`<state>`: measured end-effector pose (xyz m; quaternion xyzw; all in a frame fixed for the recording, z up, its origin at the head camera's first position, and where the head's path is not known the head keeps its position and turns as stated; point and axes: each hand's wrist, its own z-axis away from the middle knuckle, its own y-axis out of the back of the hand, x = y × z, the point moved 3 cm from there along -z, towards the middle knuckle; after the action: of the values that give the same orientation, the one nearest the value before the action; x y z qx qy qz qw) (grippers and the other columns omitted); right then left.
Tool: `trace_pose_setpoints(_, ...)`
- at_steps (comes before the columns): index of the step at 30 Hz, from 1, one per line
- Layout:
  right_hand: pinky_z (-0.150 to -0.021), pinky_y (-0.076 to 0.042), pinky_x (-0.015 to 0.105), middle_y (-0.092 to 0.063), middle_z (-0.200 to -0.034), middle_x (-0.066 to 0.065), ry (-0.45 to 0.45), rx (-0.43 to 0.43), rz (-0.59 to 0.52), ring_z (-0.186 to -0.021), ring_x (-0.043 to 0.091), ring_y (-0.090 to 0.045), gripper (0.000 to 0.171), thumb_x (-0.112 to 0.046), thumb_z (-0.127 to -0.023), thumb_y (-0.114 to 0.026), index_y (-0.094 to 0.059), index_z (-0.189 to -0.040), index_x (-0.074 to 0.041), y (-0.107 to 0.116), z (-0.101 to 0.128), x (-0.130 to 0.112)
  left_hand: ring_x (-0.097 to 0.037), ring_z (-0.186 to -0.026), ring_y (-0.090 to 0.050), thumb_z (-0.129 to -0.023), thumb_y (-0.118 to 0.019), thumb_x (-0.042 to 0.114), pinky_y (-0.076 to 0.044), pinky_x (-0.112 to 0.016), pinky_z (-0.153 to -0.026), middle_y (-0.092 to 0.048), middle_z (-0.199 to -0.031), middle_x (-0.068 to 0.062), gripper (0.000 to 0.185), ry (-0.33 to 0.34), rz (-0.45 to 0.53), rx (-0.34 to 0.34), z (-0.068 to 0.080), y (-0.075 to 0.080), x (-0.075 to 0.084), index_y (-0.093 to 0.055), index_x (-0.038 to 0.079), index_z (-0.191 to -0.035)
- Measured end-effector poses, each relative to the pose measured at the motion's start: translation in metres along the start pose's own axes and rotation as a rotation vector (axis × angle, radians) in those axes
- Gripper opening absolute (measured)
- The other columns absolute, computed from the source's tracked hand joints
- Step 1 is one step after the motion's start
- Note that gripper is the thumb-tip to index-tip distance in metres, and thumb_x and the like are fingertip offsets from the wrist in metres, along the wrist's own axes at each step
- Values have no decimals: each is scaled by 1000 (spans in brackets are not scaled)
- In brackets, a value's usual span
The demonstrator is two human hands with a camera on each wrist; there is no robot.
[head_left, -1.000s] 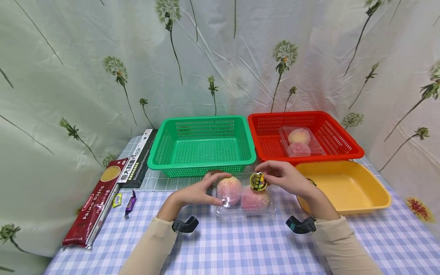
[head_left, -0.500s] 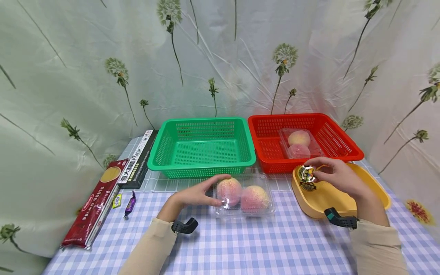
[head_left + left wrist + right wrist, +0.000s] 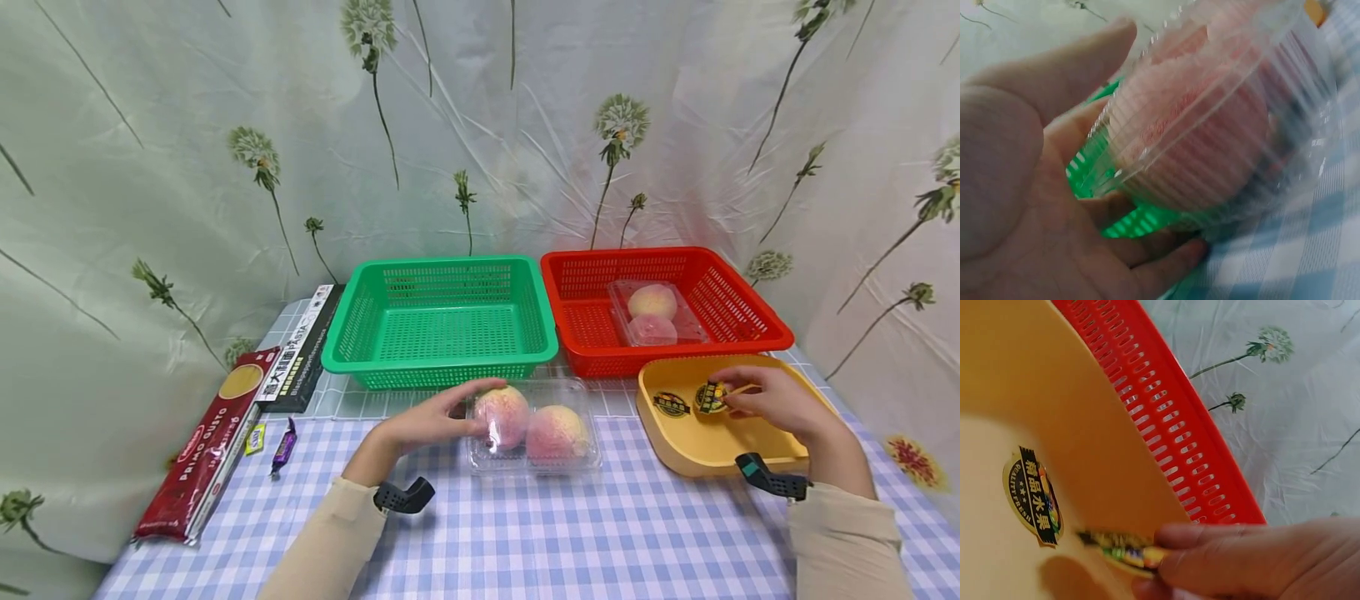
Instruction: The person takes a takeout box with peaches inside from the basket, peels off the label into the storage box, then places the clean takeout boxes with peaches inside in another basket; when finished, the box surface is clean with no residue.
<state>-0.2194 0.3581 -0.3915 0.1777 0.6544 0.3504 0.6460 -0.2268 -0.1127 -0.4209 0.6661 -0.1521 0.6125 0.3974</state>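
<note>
Two pink-and-yellow peaches lie side by side in a clear plastic clamshell box on the table. My left hand is at the box's left end, its fingers curved behind it. In the left wrist view the thumb stands up beside the plastic, and its contact is unclear. Inside the yellow tray, my right hand pinches a round black-and-gold fruit label between thumb and fingers. A matching label lies to its left on the tray's floor.
A green basket stands behind the box. The red basket, holding another box of peaches, sits behind the tray. At left lie a red pasta packet, a black pasta box, a purple candy and a small yellow packet.
My right hand has carried the label from on top of the peach box rightward into the yellow tray. My left hand has stayed by the box, with its thumb shifted slightly.
</note>
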Motion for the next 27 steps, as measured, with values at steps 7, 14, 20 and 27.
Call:
trace_pose_setpoints(7,-69,-58,23,-67,-108,29,-67,-19,13,-78,7,-64,38,-3,-96,-58,-54,-125,21,-3,-3,15,-20,-129,-49,-98,-65,25,-47,-38,-101,-40,-154,2,55,67,145,80,-3,-5,1,-45,31,-149)
trace_pose_setpoints(14,-69,-58,26,-61,-119,36,-121,-30,41,-88,16,-64,45,-16,-102,-53,-50,-130,19,-2,-2,18,-17,-103,-61,-97,-66,20,-53,-32,-82,-45,-146,-11,57,94,229,146,-6,-7,0,-44,24,-149)
trace_pose_setpoints(20,-65,-56,26,-61,-119,36,-62,62,135,-79,2,-59,39,-15,-101,-54,-54,-126,16,9,2,8,-16,-98,-63,-96,-66,20,-56,-30,-74,-32,-155,-14,62,112,299,159,-10,-7,-3,-39,21,-152)
trace_pose_setpoints(27,-62,-55,21,-73,-90,5,-85,254,93,-71,-7,-59,41,-23,-105,-50,-58,-122,13,31,3,-3,-16,-111,-59,-100,-61,28,-53,-26,-67,-36,-155,-14,55,144,326,161,-11,-8,-6,-40,23,-151)
